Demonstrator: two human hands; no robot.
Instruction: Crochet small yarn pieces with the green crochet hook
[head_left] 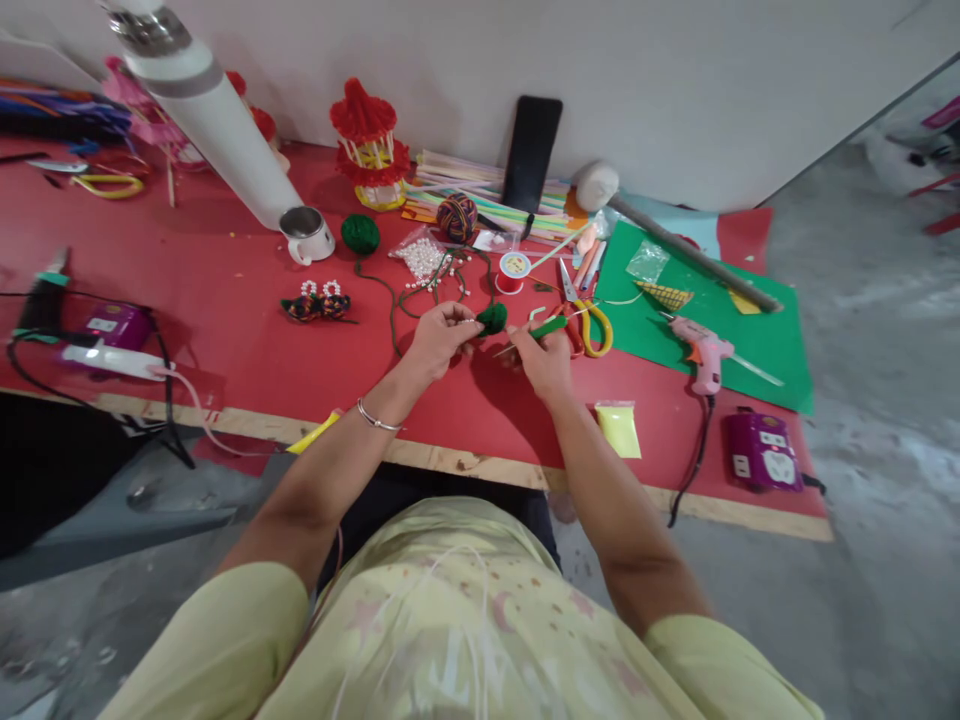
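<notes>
My left hand [439, 337] pinches a small dark green crocheted piece [492, 319] just above the red table [225, 290]. A green yarn strand [391, 300] runs from it back to a green yarn ball [361, 233]. My right hand [544, 362] grips a green-handled crochet hook [541, 329], its thin metal tip pointing left at the green piece. Both hands meet over the table's middle, near its front edge.
Yellow-handled scissors [594, 328], a red thread spool [513, 270], a bag of white beads [421, 257] and a multicoloured yarn ball [457, 216] lie behind the hands. A pink glue gun [703, 352] rests on green paper [750, 340] at right. A steel cup [306, 234] stands at left.
</notes>
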